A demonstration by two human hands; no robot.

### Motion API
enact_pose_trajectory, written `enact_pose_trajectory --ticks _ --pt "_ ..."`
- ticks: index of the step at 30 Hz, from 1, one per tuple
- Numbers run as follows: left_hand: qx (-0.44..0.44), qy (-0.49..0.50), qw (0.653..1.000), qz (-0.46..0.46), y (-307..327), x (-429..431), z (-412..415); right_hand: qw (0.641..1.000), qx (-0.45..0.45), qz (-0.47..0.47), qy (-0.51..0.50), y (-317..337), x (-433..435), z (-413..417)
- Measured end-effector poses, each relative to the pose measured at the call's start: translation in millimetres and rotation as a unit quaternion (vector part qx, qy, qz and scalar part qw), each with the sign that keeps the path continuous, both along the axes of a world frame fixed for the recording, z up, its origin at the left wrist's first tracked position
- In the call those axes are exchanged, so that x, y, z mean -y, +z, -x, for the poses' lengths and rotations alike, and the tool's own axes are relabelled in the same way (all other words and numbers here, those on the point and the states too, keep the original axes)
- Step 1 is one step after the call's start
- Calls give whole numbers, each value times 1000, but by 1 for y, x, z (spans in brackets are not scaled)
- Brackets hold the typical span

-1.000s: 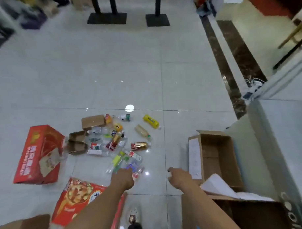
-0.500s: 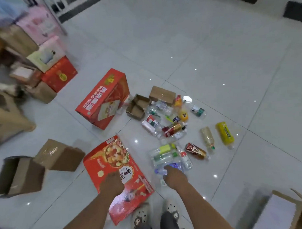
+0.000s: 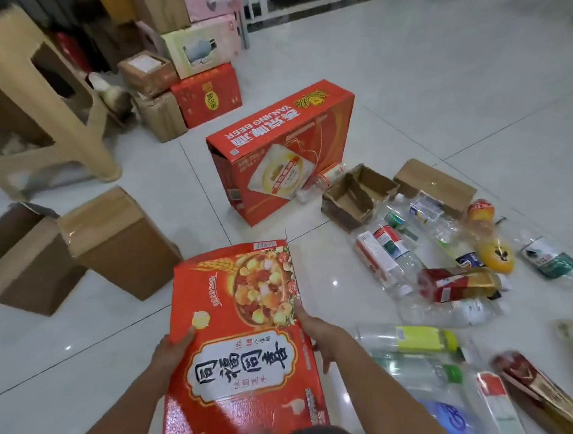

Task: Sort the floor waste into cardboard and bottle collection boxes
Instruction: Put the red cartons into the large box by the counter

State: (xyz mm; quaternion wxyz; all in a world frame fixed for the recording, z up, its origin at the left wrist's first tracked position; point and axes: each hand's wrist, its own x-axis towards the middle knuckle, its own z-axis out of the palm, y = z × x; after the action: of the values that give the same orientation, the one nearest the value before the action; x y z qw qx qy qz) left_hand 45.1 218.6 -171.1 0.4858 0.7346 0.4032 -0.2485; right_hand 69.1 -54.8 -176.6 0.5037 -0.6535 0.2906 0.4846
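Observation:
A flattened red food carton (image 3: 243,315) is lifted off the floor in front of me. My left hand (image 3: 173,349) grips its left edge, thumb on the printed face. My right hand (image 3: 318,332) holds its right edge. A red beer carton (image 3: 276,152) stands on its side beyond it. Two small brown cardboard boxes (image 3: 359,194) (image 3: 435,182) lie to its right. Several plastic bottles (image 3: 409,339) are scattered over the floor at the right, among them a red-labelled one (image 3: 456,284). Open brown boxes (image 3: 114,242) (image 3: 23,258) stand at the left.
A beige plastic stool (image 3: 44,105) stands at far left. Stacked cartons, red (image 3: 206,98), brown (image 3: 147,70) and white (image 3: 201,47), line the back wall. Pale floor tiles (image 3: 436,81) stretch away at upper right.
My view swung left and came closer to the floor. Both hands took hold of the flattened red food carton and raised it from the tiles.

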Motion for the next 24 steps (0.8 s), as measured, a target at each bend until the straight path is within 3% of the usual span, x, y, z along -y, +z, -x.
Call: enact_pose_trajectory --ticks 2,5,9,12,15,20,24 --pt "16 29 999 24 -28 -11 -5 999 -44 -19 -21 -20 1 -5" --pt "3 30 998 47 -26 -4 4 996 -38 -54 -61 -26 7 1" --pt "-30 -16 995 -89 -25 -4 10 989 -47 -36 -136 -26 25 17" --pt "-74 25 996 48 -24 10 6 983 -64 -28 -173 -40 37 17" --pt "-61 30 982 174 -27 20 5 980 -75 -54 -177 -42 36 18" --pt "-14 87 978 189 1 29 9 974 11 -37 -224 -19 39 4" --pt "41 80 980 178 78 39 4 959 49 -69 -271 59 54 12"
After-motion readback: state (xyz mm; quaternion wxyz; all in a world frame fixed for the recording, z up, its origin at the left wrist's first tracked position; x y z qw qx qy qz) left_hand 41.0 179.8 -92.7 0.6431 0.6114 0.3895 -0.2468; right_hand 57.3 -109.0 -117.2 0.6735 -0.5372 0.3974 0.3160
